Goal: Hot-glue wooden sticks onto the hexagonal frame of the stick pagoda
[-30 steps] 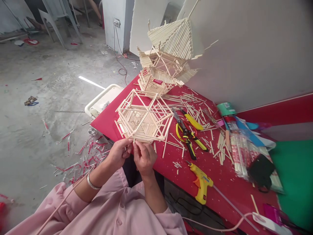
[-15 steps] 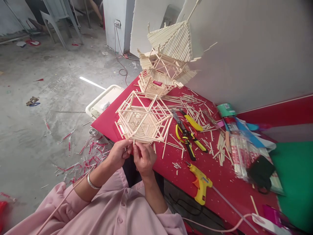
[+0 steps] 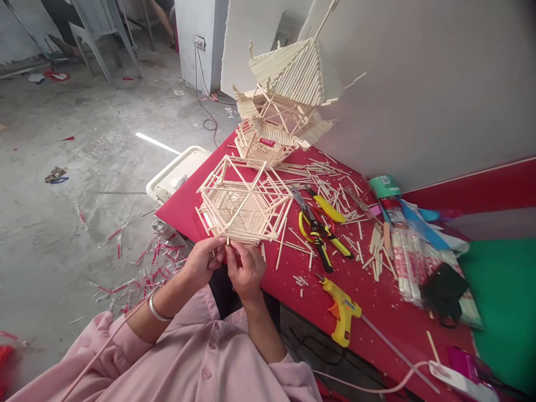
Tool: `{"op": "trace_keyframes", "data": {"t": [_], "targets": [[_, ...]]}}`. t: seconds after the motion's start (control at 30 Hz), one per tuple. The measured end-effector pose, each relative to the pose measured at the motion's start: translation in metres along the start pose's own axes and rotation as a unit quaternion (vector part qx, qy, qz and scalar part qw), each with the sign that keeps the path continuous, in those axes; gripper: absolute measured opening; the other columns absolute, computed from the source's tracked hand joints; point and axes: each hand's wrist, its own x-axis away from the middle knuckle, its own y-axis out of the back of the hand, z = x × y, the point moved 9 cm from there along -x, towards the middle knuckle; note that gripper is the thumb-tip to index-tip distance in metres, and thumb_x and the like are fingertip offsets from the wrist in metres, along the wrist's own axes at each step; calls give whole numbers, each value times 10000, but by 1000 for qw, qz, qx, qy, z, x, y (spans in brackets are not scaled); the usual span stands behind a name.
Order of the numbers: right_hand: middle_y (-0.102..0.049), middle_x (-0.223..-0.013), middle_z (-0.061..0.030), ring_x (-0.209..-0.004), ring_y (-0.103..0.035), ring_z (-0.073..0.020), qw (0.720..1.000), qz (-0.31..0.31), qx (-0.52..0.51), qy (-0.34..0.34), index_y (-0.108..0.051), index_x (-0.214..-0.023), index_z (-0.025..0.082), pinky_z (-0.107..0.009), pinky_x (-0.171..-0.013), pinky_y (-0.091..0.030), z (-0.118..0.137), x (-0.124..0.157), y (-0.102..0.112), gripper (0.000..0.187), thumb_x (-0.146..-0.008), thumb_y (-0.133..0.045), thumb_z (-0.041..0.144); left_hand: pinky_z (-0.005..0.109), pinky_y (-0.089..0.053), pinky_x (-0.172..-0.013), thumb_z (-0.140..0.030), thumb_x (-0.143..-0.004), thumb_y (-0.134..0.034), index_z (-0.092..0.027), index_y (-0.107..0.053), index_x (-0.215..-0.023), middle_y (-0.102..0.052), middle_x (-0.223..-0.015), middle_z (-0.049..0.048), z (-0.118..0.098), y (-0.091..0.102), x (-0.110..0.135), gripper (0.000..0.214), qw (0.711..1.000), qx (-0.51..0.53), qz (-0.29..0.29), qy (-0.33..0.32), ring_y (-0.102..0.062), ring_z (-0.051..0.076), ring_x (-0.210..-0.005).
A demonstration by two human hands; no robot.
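A hexagonal frame of thin wooden sticks (image 3: 238,211), with a floor of sticks laid in rings, rests on the red table near its front edge. My left hand (image 3: 205,261) is closed, thumb and fingers pinching at the frame's near edge. Right beside it my right hand (image 3: 246,270) is closed too, its fingertips on a short upright stick (image 3: 228,241) at that edge. The curled fingers hide part of what they grip. Behind the frame stands a tiered pagoda-like model (image 3: 288,84) of the same sticks.
On the red table (image 3: 268,282) lie cutting pliers (image 3: 320,234), a yellow-handled tool (image 3: 326,205), loose sticks (image 3: 330,178) and a yellow glue gun (image 3: 344,312). Bagged sticks (image 3: 408,262) lie at right. Plastic wrappers (image 3: 154,268) litter the floor. A white lid-like panel (image 3: 176,173) adjoins the table's left edge.
The view has shifted slightly, moving the table's contents a little to the left. Both hands keep their pinch at the frame's near edge.
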Motion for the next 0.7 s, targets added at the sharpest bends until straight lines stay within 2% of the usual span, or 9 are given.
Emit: {"op": "trace_keyframes", "data": {"t": [0.33, 0.53, 0.7], "targets": [[-737, -884, -60, -785, -678, -152, 1000, 3, -7, -10, -651, -1098, 176, -266, -743, -536, -4, 1, -1, 195, -906, -635, 204, 223, -149, -394, -323, -680, -703, -141, -542, -491, -453, -426, -26, 1, 0, -1, 308, 1000, -1, 8, 1, -278, 30, -346], [-741, -917, -77, -824, -692, -173, 1000, 8, -4, -11, -627, -1170, 171, -289, -758, -552, -5, 1, -4, 261, -921, -623, 250, 214, -132, -396, -297, -659, -699, -132, -607, -593, -456, -419, -34, 2, 2, -1, 200, 1000, 7, -7, 4, -271, 31, -341], [-743, -921, -77, -834, -696, -179, 1000, 8, -3, -2, -622, -1196, 171, -293, -771, -551, -4, 2, -5, 289, -917, -633, 247, 213, -136, -394, -304, -669, -699, -136, -588, -585, -456, -422, -34, 2, 1, -1, 217, 1000, 9, -8, 6, -276, 31, -340]]}}
